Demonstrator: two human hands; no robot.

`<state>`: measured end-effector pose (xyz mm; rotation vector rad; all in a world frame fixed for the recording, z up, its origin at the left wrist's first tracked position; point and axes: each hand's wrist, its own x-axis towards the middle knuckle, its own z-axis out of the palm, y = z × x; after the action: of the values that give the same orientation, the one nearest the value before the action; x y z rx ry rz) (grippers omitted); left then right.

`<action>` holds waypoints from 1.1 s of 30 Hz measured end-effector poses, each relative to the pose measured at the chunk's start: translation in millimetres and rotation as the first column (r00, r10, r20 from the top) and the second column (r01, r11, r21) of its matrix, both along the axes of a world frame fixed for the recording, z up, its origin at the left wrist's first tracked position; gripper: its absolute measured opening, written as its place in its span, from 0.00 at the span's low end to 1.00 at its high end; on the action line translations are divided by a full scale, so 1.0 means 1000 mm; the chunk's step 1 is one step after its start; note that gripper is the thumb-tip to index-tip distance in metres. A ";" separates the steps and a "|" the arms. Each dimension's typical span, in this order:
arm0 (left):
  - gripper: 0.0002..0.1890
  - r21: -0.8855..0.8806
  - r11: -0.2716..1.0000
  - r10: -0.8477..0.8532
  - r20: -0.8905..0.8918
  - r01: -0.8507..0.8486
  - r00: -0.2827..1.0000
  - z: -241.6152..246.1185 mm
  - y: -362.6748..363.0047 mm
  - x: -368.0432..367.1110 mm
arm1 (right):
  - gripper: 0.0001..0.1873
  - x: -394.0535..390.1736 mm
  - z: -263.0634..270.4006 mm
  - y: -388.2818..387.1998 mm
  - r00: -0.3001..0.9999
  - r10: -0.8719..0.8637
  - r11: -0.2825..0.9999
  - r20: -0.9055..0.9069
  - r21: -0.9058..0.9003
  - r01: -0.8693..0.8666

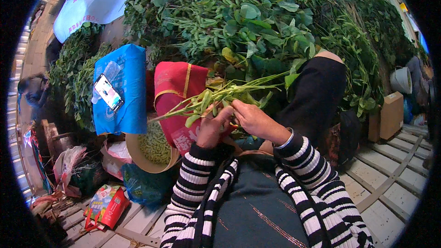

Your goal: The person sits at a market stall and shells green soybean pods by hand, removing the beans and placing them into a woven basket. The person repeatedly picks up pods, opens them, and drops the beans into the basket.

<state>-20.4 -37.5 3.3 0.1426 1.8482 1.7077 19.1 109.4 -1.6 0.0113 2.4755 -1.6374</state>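
Observation:
A thin bundle of green soybean stalks with pods and a few leaves lies across my hands, above my lap. My left hand grips the bundle near its lower left part. Close beside it, my right hand has its fingers bent and pinched at the pods on the same stalks; its fingertips are partly hidden. Plump green pods hang by my left fingers. Under the stalks a red fabric bag drapes over my leg. To its left a cream bucket holds many loose pods.
A large heap of soybean plants spreads ahead. On a blue bag at left lie a smartphone and a clear plastic bottle. A red shopping bag sits lower left, a cardboard box right. Another person is far left.

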 end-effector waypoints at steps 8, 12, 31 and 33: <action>0.08 0.197 0.960 0.126 0.328 -0.199 0.936 -0.007 0.001 0.002 | 0.11 -0.007 0.035 -0.010 0.990 -0.134 0.884 -0.040 0.447 0.138; 0.07 0.305 0.935 0.054 0.379 -0.180 0.924 -0.048 -0.009 0.006 | 0.13 -0.011 0.048 -0.032 0.956 -0.059 0.851 -0.288 0.486 0.199; 0.08 0.313 0.861 0.155 0.588 -0.401 0.794 0.014 -0.006 0.000 | 0.11 -0.011 0.034 -0.017 0.970 -0.020 0.947 -0.243 0.305 0.096; 0.06 0.309 0.857 0.186 0.560 -0.412 0.807 0.008 -0.004 0.001 | 0.09 -0.006 0.040 -0.017 0.993 -0.055 0.967 -0.103 0.241 0.078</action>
<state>-19.6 -41.1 11.4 -0.4365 1.1306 2.0957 12.8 92.5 38.6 0.0495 2.7634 -1.3750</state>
